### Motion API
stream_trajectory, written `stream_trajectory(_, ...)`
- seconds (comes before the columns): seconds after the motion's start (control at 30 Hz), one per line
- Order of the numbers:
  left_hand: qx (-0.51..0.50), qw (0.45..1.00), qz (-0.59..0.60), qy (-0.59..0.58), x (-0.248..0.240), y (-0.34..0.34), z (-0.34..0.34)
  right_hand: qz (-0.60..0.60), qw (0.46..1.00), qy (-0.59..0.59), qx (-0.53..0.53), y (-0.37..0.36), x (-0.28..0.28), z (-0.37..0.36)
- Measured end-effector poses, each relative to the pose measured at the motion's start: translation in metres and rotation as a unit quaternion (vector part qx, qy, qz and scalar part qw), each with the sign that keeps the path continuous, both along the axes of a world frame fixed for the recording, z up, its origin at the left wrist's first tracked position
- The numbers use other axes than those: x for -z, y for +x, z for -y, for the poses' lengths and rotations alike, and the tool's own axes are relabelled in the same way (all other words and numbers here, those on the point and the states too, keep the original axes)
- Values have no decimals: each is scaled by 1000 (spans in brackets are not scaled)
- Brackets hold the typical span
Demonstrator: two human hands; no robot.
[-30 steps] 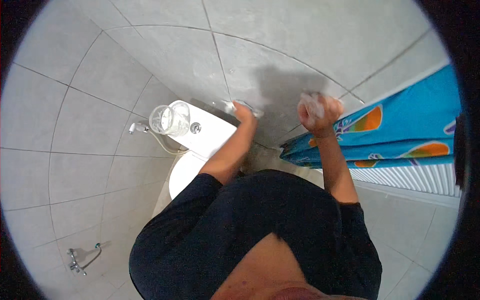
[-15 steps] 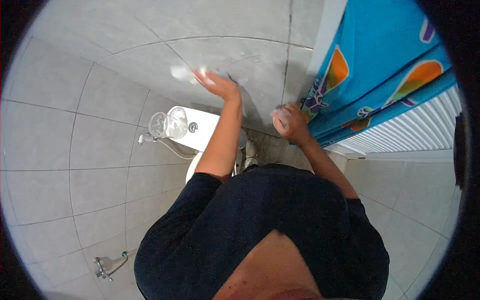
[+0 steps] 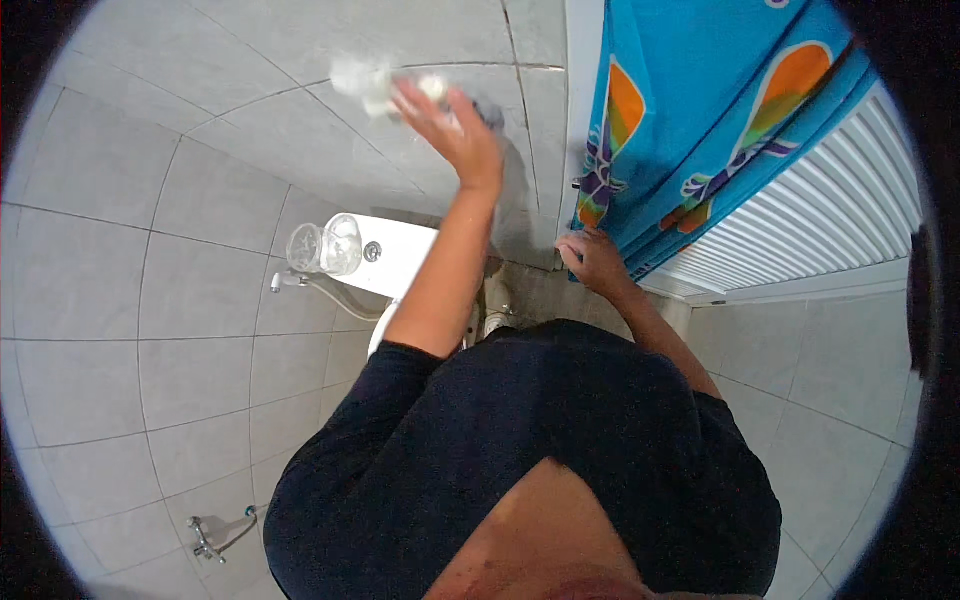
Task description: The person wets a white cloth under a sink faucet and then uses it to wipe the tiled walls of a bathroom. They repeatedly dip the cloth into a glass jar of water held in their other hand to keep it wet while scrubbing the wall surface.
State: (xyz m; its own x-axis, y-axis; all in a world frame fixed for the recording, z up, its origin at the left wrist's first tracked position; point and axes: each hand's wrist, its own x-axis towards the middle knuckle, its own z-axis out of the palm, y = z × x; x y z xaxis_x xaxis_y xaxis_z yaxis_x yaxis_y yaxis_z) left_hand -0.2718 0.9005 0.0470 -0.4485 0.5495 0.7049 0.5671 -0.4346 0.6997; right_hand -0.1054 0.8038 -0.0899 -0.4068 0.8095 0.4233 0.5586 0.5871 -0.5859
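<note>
My left hand (image 3: 450,130) presses a soft white wad (image 3: 375,90) against the grey tiled wall (image 3: 250,50). The wad is smeared by motion, so I cannot tell whether it is cloth or tissue. White residue shows on the fingers. My right hand (image 3: 592,262) is lower and to the right, its fingers curled closed beside the lower edge of a blue patterned towel (image 3: 710,110). Something pale shows at its fingertips, too small to make out.
Left of my left forearm is a white toilet cistern (image 3: 405,245). On it stand a clear cup (image 3: 342,245) with white stuff inside and another clear cup (image 3: 304,247). A hand sprayer (image 3: 288,281) hangs nearby. A wall tap (image 3: 205,542) is lower left; a white louvred door (image 3: 840,190) is right.
My left hand and the white wad have moved up the wall and slightly right. My right hand has shifted slightly, its curled fingers now close against the towel's edge. The view has turned a little.
</note>
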Motion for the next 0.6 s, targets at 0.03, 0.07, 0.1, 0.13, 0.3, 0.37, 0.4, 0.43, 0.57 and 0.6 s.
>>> stream_trajectory(0.03, -13, 1000, -26, 7, -11, -1, -3, -2, 1000, -12, 1, 0, -1, 0)
stream_trajectory(0.07, -24, 998, -53, 14, -19, -1, -7, -4, 1000, -24, 2, -1, -3, 0)
stream_trajectory(0.1, -35, 996, -79, 21, -23, -1, -9, -6, 999, -35, 5, -1, -3, 0)
stream_trajectory(0.13, -48, 998, -48, 15, -13, -2, -8, -15, 999, -31, 3, -1, -2, 0)
stream_trajectory(0.3, -62, 941, 289, -165, 156, -2, -6, -27, 999, -46, 13, 15, 6, 11)
stream_trajectory(0.37, -3, 814, 516, -268, 189, 11, -5, -6, 997, -71, 35, 26, 18, 17)
stream_trajectory(0.4, 29, 727, 616, -302, 190, 18, -4, 5, 995, -84, 46, 30, 21, 21)
stream_trajectory(0.43, 31, 747, 603, -277, 194, 18, -8, 10, 995, -92, 49, 32, 18, 25)
stream_trajectory(0.57, -16, 922, 359, -145, 140, 32, -12, 4, 991, -122, 63, 39, 15, 29)
stream_trajectory(0.6, -15, 967, 226, -117, 94, 37, -3, -5, 989, -130, 67, 40, 17, 29)
